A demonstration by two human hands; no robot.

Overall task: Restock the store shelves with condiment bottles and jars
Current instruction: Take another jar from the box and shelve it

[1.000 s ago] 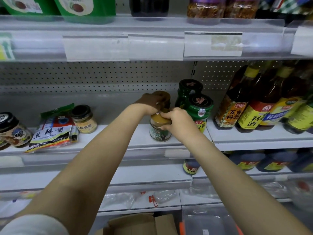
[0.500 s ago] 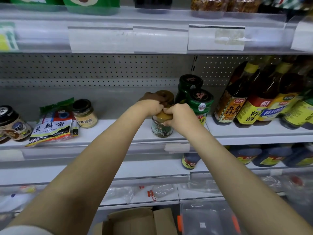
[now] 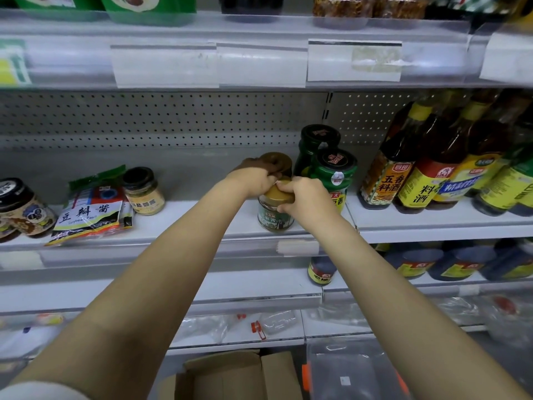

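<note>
On the shelf (image 3: pixel 187 220): our right hand (image 3: pixel 305 197) grips the front jar (image 3: pixel 275 219), left hand (image 3: pixel 253 180) the rear jar (image 3: pixel 279 163). Step: lining them up. Next, we judge: release both.

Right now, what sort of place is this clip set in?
Probably a grocery store aisle: tiered shelves with clear price-tag strips, rows of labelled bottles, and a gold-lidded jar that the left hand and right hand hold.

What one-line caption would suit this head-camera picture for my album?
Right hand grips a gold-lidded jar on the shelf, left hand touching the matching jar behind, beside green-lidded jars.
</note>
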